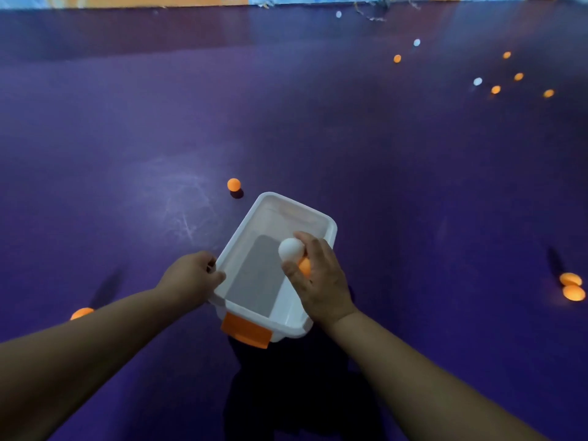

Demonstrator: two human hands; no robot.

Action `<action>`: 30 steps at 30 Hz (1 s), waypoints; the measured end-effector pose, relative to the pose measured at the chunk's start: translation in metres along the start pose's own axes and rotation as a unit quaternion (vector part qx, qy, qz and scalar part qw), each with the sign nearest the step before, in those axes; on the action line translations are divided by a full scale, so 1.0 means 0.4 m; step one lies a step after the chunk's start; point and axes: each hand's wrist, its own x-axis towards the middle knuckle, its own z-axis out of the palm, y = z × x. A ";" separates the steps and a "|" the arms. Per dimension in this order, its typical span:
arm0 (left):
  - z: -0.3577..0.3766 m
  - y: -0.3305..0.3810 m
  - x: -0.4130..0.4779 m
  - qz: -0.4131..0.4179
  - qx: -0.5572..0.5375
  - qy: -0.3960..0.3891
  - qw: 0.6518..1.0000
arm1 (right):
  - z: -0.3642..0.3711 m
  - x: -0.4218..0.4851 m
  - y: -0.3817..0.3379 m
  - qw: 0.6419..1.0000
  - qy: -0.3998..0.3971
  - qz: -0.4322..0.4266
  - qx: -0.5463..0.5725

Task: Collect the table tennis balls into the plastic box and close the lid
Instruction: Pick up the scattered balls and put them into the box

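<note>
Seen from the head camera, a clear plastic box point(259, 272) without its lid is gripped at its rim by the left hand point(191, 276). Just right of that grip, a white ball point(290, 248) and an orange ball point(304, 266) are clasped over the box by the right hand point(321, 281). Beyond both hands, an orange ball on the floor point(234, 184) lies near the box's far corner.

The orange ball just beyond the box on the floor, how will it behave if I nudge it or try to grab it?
The orange ball is a smooth sphere resting free on the flat purple floor, so a nudge would probably send it rolling away. It likely weighs very little: the right hand holds two similar balls at once. Pinching from above may squirt it sideways.
</note>
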 end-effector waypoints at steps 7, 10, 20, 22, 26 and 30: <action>-0.064 -0.010 0.007 -0.004 -0.007 0.014 1.000 | 0.017 0.026 -0.009 0.968 0.021 0.238 -0.074; -0.099 -0.040 0.000 -0.007 -0.038 -0.007 0.999 | 0.025 0.049 -0.037 0.950 -0.040 0.307 0.026; -0.253 -0.369 -0.008 -0.039 0.115 -0.052 0.991 | 0.082 0.099 -0.143 0.979 -0.077 0.186 -0.037; -0.241 -0.447 -0.013 -0.041 0.228 -0.105 0.967 | 0.097 0.100 -0.160 0.979 -0.091 0.175 -0.047; -0.172 -0.548 -0.019 -0.036 0.277 -0.106 0.954 | 0.132 0.090 -0.182 0.976 -0.117 0.172 -0.069; -0.124 -0.625 -0.003 -0.071 0.211 -0.051 0.974 | 0.168 0.068 -0.187 0.971 -0.130 0.188 -0.068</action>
